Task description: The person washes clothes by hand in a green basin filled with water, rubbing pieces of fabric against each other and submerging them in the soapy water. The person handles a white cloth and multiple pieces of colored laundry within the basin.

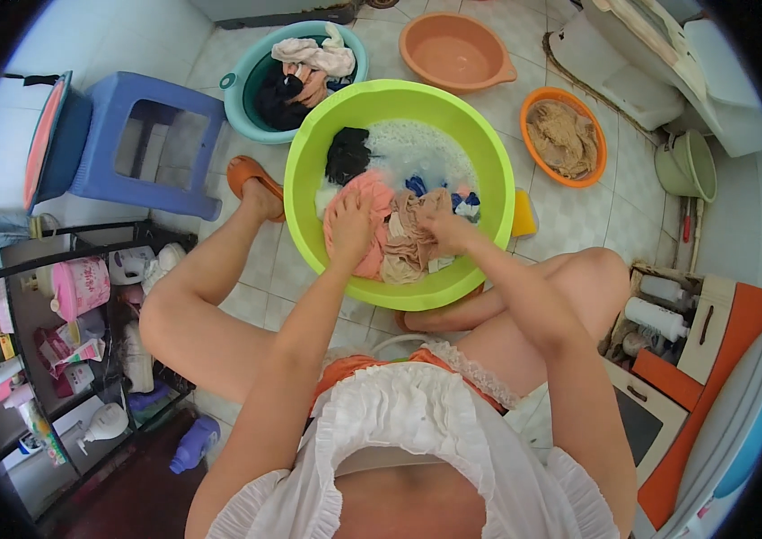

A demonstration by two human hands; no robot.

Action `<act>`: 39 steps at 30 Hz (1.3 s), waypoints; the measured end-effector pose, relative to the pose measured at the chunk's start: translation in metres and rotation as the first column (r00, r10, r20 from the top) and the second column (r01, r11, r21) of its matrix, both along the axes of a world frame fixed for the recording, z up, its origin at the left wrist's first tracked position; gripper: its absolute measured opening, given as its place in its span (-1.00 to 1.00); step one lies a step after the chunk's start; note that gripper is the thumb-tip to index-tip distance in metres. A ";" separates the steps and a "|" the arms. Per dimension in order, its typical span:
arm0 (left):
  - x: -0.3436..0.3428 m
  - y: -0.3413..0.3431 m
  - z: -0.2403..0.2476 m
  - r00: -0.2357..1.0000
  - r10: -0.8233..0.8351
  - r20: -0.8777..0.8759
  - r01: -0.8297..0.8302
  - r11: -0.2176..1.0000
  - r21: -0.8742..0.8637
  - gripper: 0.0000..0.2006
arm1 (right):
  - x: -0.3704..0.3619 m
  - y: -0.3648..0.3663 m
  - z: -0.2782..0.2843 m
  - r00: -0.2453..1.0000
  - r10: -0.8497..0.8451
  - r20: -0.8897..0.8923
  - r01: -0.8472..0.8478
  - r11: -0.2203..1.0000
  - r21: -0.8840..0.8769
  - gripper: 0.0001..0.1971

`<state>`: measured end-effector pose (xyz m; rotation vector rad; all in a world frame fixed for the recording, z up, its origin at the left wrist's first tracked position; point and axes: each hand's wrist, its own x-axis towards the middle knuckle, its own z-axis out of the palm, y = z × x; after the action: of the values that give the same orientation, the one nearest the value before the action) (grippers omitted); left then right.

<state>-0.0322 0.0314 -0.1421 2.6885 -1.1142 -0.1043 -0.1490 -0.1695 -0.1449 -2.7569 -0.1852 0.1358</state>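
Note:
A large lime-green basin (pixel 304 229) stands between my legs, with foamy water (pixel 426 148) in its far half. My left hand (pixel 350 227) lies on a wet pink cloth (pixel 367 256) at the basin's left, its fingers spread over the fabric. At the right, my right hand (pixel 445 225) has its fingers closed on a beige-brown garment (pixel 409 235), which is bunched beside the pink cloth. A black cloth (pixel 347 156) lies at the far left of the water. Some blue-and-white fabric (pixel 467 204) shows just beyond my right hand.
Behind the basin stand a teal tub (pixel 235 94) of clothes, a salmon-coloured basin (pixel 453 49) and an orange basin (pixel 525 154) holding brown cloth. A yellow block (pixel 524 214) touches the green rim. To the left are a blue stool (pixel 98 148) and a bottle-filled rack (pixel 66 235).

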 end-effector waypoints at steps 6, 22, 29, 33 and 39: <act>0.000 0.010 0.004 0.999 0.022 -0.048 -0.030 0.984 -0.174 -0.62 | 0.027 -0.027 0.039 0.906 -0.103 -0.410 0.327 0.786 0.525 -0.72; -0.027 -0.017 0.005 0.962 -0.078 -0.263 0.055 0.994 -0.092 -0.68 | 0.024 -0.062 0.126 0.727 -0.661 -0.187 0.262 0.016 0.965 -0.90; 0.016 -0.006 0.005 0.788 0.030 -0.615 -0.420 0.757 -0.501 -0.86 | 0.018 -0.067 0.116 0.675 -0.695 -0.248 0.405 0.068 0.912 -0.83; 0.044 0.004 0.008 0.197 -0.223 -0.955 -0.883 0.384 -0.271 -0.76 | 0.020 -0.071 0.113 0.694 -0.683 -0.229 0.399 0.099 0.911 -0.84; 0.061 0.003 0.041 0.212 -0.258 -0.942 -0.925 0.256 -0.279 -0.64 | 0.022 -0.058 0.132 0.716 -0.664 -0.216 0.382 0.113 0.917 -0.85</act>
<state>0.0292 0.0347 -0.1013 1.1920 0.2145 -0.6316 -0.1272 -0.2275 -0.0131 -1.4370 0.5557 -0.4254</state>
